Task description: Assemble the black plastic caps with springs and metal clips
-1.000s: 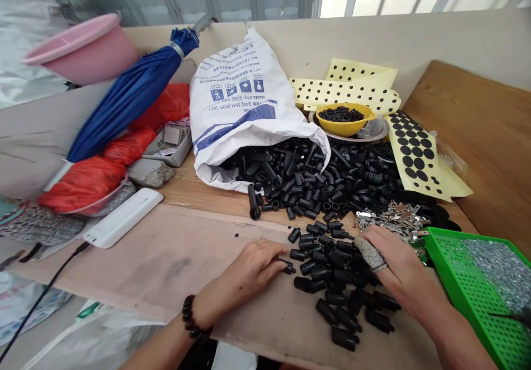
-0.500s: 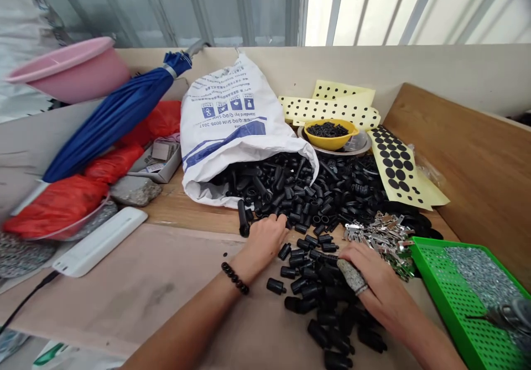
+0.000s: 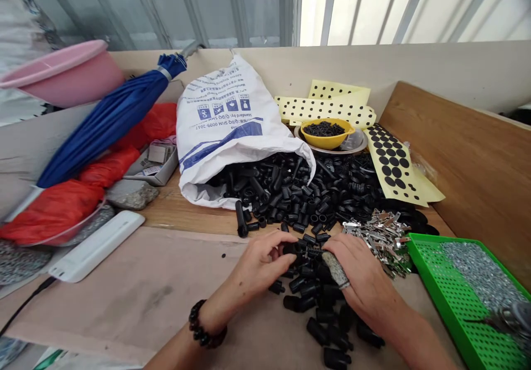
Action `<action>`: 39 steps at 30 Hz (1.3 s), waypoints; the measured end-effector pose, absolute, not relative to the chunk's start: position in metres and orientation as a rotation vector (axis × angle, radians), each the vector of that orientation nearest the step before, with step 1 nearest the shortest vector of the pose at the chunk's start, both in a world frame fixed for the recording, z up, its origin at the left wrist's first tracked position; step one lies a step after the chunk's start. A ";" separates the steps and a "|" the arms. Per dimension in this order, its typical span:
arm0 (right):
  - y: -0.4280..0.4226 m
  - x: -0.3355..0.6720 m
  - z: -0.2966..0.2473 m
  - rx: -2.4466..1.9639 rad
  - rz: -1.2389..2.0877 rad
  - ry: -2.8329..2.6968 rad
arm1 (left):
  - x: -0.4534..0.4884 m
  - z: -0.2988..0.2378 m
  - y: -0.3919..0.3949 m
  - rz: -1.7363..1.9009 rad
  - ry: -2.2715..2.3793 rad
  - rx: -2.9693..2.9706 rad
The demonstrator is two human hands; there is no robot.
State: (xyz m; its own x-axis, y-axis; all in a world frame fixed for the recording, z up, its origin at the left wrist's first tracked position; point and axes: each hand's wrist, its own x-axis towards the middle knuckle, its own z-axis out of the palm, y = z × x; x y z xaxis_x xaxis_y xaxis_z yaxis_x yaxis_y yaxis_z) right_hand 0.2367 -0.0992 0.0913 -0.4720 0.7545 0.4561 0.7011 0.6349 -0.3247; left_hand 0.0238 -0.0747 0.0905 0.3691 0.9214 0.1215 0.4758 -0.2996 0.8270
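Note:
My left hand (image 3: 262, 262) and my right hand (image 3: 357, 279) meet over a heap of small black plastic caps (image 3: 319, 298) on the wooden table (image 3: 136, 287). The left fingers pinch one black cap (image 3: 295, 246) at their tips. The right hand, with a speckled grey cover on its forefinger (image 3: 335, 269), is curled against the same cap and the pile; what it holds is hidden. A beaded bracelet (image 3: 204, 332) circles my left wrist.
A white sack (image 3: 226, 121) spills more black caps (image 3: 290, 187). Shiny metal clips (image 3: 384, 234) lie beside a green perforated tray (image 3: 464, 298). A yellow bowl (image 3: 327, 133), dotted yellow sheets (image 3: 394, 162), a blue umbrella (image 3: 108, 118), red bags (image 3: 53, 207), a pink basin and a white box stand around.
My left hand reached out to the spilled caps by the sack, then came back with a cap to meet the right hand, which shifted left over the near heap.

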 end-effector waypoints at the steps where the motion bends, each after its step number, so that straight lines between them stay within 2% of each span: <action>1: -0.100 0.235 0.092 -1.123 0.086 -2.303 | 0.027 0.092 -0.078 0.781 1.175 1.896; 9: -0.110 0.237 0.092 -1.096 0.004 -2.342 | 0.043 0.085 -0.084 0.761 1.074 1.764; 14: -0.115 0.237 0.083 -1.105 0.130 -2.341 | 0.047 0.090 -0.092 0.764 1.003 1.729; 22: -0.127 0.231 0.083 -1.198 0.513 -2.248 | 0.044 0.086 -0.096 0.744 0.928 2.024; 30: -0.129 0.232 0.080 -1.230 0.407 -2.366 | 0.045 0.080 -0.098 0.706 0.994 2.032; 39: -0.136 0.232 0.078 -1.109 0.570 -2.306 | 0.038 0.079 -0.102 0.789 0.819 2.075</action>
